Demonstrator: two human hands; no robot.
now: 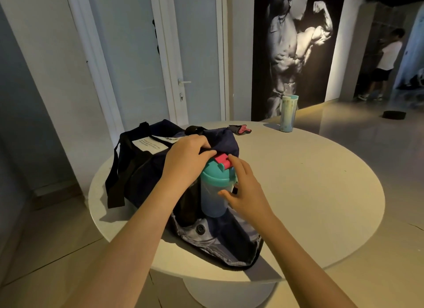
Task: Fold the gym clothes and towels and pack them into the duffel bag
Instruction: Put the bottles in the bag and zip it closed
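Gripping the duffel bag (142, 170) at its rim is the left hand (185, 156); right hand (247, 193) clasps the upright bottle (212, 197) just inside

Duffel bag (142, 170): contents were hidden; label (150, 145) print was too small to read.
Shaker bottle (211, 199): right side was covered by the right hand (247, 193).
Grey-pink item (241, 129), upper centre: lay partly behind the bag, kind unclear.
Table (309, 193): pedestal was cut off at the bottom edge.
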